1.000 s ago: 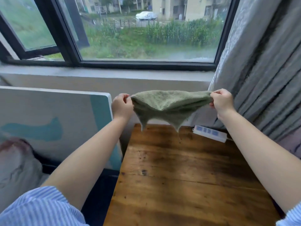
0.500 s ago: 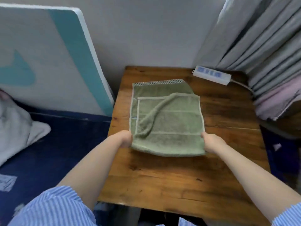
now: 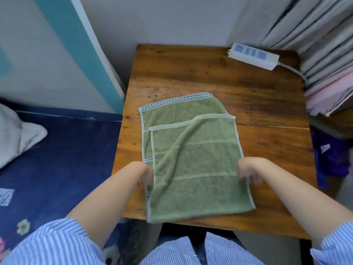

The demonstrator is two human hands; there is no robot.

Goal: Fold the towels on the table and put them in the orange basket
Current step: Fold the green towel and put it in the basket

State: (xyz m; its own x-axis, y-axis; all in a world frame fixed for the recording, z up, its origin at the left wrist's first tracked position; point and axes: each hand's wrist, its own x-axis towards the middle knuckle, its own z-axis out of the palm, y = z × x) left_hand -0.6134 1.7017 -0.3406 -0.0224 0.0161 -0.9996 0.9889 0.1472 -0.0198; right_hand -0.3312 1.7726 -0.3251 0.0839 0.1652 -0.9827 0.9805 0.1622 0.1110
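Note:
A green towel (image 3: 193, 169) lies on the wooden table (image 3: 267, 142), folded once, with its top layer short of the checkered far hem. Its near edge reaches the table's front edge. My left hand (image 3: 145, 175) is at the towel's left side edge about halfway along, fingers curled onto the top layer. My right hand (image 3: 250, 171) is at the right side edge opposite, fingers curled down over it. Both hands are blurred. No orange basket is in view.
A white power strip (image 3: 253, 55) with its cord lies at the table's far right corner. Grey curtains (image 3: 315, 35) and folded pink cloth (image 3: 328, 92) crowd the right side. A white and teal board (image 3: 63, 44) leans at left above blue bedding (image 3: 57, 159).
The towel came down from the air onto the table, folded. Since half a second ago it lies nearer to me, and my hands have shifted from its near corners to the middle of its sides.

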